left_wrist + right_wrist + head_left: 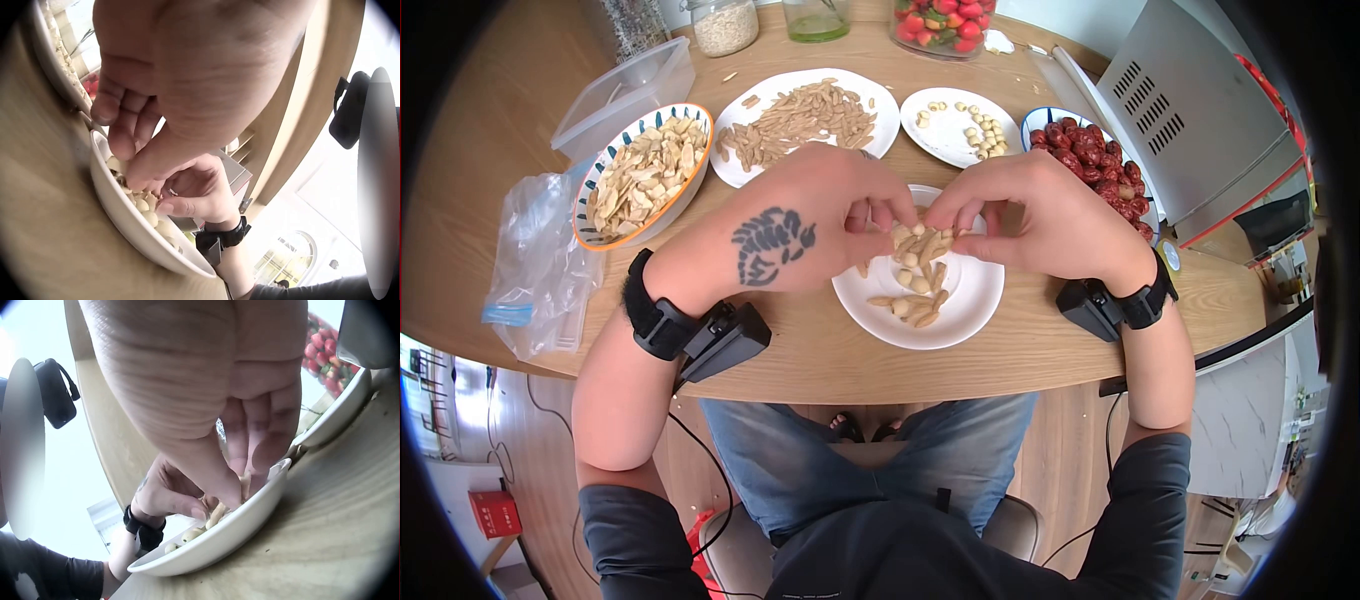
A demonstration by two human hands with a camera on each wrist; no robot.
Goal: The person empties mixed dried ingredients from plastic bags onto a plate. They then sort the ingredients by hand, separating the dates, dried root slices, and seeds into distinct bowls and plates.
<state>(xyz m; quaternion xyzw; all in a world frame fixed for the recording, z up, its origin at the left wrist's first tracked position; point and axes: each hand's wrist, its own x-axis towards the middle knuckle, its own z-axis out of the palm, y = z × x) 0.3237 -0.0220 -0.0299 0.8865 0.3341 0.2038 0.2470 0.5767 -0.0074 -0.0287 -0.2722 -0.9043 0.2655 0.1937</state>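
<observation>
Both hands meet over a white plate [975, 318] that holds pale round kernels [919, 284] and longer tan pieces [924, 319]. From the left side, the left hand [820, 220] pinches pale pieces between thumb and fingers, low over the plate [125, 219]. Opposite it, the right hand [1050, 215] also pinches a pale piece, its thumb and fingertips just inside the plate's rim [250, 526]. The fingertips of the two hands are close together, and they partly hide the pieces they hold.
Behind stand a plate of tan pieces [800, 125], a plate of round kernels [980, 135], and jars. A bowl of pale slices [650, 175], a plastic bag [540, 260] and a clear tub [625, 95] are left. Red dates [1090, 155] and a grey metal box [1190, 120] are right.
</observation>
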